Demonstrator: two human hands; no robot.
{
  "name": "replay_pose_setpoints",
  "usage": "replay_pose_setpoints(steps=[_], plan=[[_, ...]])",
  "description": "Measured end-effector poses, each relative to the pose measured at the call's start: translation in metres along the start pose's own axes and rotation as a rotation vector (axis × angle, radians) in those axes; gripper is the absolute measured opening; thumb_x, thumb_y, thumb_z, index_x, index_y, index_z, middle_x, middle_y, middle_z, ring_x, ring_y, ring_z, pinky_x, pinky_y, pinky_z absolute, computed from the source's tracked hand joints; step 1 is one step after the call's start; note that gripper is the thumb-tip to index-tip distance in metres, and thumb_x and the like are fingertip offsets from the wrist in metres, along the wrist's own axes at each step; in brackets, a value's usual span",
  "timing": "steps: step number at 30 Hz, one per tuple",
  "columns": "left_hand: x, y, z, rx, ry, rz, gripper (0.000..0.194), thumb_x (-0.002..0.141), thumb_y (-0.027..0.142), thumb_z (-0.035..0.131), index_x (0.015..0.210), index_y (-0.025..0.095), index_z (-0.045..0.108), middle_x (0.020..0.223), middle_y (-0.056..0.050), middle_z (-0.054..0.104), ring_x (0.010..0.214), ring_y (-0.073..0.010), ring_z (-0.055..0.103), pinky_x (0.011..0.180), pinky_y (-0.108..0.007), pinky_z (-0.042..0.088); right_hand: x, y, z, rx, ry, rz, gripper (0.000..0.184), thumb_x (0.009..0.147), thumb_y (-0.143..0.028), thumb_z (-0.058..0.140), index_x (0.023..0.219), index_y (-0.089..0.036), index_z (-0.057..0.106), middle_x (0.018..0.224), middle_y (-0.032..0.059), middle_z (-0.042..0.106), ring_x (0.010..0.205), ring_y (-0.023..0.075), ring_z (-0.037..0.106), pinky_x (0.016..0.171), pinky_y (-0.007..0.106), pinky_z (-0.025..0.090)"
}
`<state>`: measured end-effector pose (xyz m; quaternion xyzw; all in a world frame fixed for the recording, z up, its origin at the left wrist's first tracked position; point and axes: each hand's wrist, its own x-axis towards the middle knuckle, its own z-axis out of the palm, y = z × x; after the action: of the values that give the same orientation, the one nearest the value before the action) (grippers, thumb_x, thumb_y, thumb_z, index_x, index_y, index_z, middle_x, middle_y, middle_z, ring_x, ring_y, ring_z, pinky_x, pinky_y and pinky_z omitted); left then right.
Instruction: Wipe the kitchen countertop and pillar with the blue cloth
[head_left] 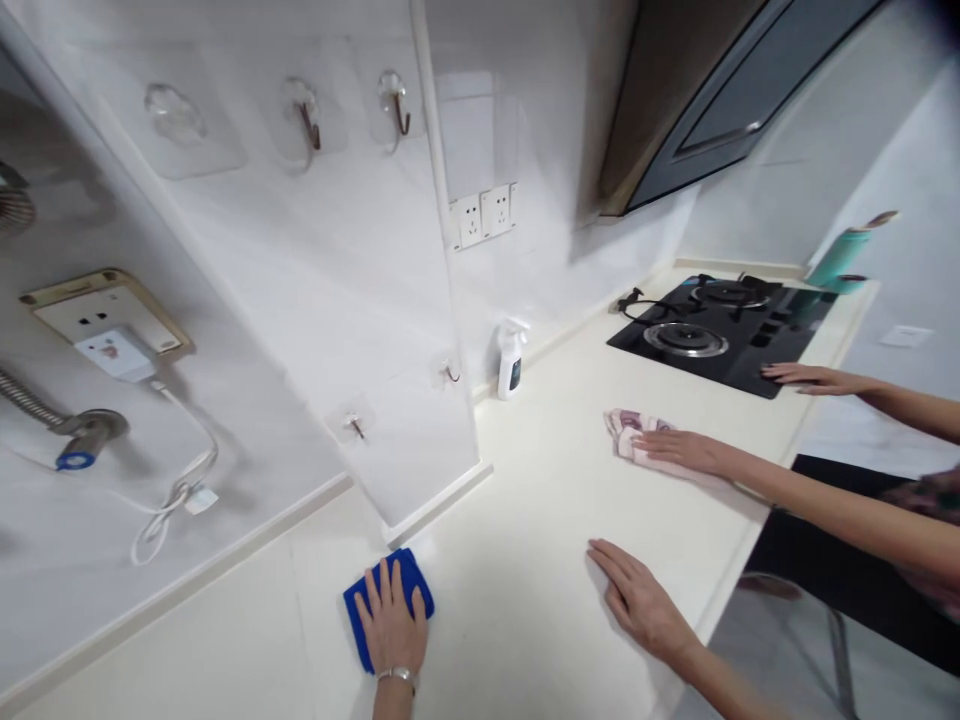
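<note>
My left hand (pixel 391 622), with a bracelet at the wrist, lies palm down with fingers spread on a folded blue cloth (pixel 415 580). The cloth is flat on the white countertop (pixel 517 560), by the corner base of a tiled wall column. My right hand (pixel 641 608) rests on the counter nearer its front edge, fingers stretched out and nothing in it. Beyond it, a co-worker's hand (pixel 679 450) presses on a pink and white patterned cloth (pixel 625 430).
A white spray bottle (pixel 511 362) stands against the wall. The co-worker's other hand (pixel 814 378) touches a black gas hob (pixel 750 345). A range hood (pixel 705 110) hangs above. Hooks (pixel 394 95) and sockets (pixel 484 216) are on the walls; a teal holder (pixel 840 258) stands at the far end.
</note>
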<state>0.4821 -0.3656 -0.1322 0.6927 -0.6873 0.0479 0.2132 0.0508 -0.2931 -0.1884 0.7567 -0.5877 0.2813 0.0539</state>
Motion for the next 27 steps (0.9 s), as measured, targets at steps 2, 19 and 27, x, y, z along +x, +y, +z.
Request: replay_pose_setpoints(steps=[2,19,27], plan=[[-0.002,0.005,0.001,0.032,0.014,-0.023,0.056,0.092,0.037,0.036,0.144,0.017,0.047,0.152,-0.012,0.045,0.148,-0.0376,0.023,0.119,-0.067,0.016,0.0,0.0,0.001,0.001,-0.004,0.008,0.058,0.088,-0.013,0.043,0.146,-0.02,0.041,0.146,0.0095,0.05,0.135,0.0246,0.045,0.11,0.045,0.045],[-0.075,0.226,0.004,-0.401,-0.656,0.614,0.082,0.086,0.035,0.049,0.155,0.03,0.004,0.164,0.001,0.002,0.151,-0.0367,-0.002,0.122,-0.071,0.007,0.004,-0.001,-0.001,0.041,0.033,0.007,0.061,0.084,-0.011,0.042,0.145,-0.02,0.043,0.145,0.0098,0.051,0.134,0.0243,0.046,0.108,0.045,0.047],[-0.068,0.152,-0.015,-0.251,-0.515,0.544,0.072,0.087,0.038,0.051,0.153,0.035,0.022,0.162,0.004,0.021,0.151,-0.0345,0.012,0.122,-0.066,0.016,0.006,-0.002,-0.007,0.08,0.013,0.005,0.062,0.084,-0.011,0.042,0.146,-0.02,0.042,0.146,0.0084,0.05,0.137,0.0237,0.043,0.11,0.044,0.045]])
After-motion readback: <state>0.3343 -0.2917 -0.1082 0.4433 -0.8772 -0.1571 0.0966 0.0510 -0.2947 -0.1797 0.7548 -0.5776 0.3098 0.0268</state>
